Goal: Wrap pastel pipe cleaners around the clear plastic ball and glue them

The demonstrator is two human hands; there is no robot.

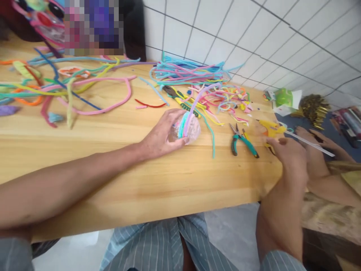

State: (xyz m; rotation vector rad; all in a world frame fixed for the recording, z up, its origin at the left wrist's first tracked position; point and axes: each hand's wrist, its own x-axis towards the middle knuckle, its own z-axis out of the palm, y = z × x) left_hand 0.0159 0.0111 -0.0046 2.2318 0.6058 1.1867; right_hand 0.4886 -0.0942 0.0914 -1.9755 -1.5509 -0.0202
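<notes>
My left hand [160, 133] is wrapped round a clear, rounded plastic thing [194, 130] on the table. Around it run bands of teal and lilac pipe cleaner [184, 122], and one lilac end [200, 94] sticks up and curves to the right. At the table's right end my right hand [287, 150] has its fingers closed at the handle of a yellow hot glue gun [270, 128]. A long white glue stick [313, 143] juts from the gun's back. Teal-handled pliers [244, 141] lie just left of my right hand.
A bundle of pipe cleaners [191, 71] lies by the tiled wall [214, 30], with loose pieces [225, 99] before it. Yellow-black pliers [183, 101] lie beyond my left hand. More pipe cleaners [93, 94] spread left. Another person's hand [327, 143] is at far right.
</notes>
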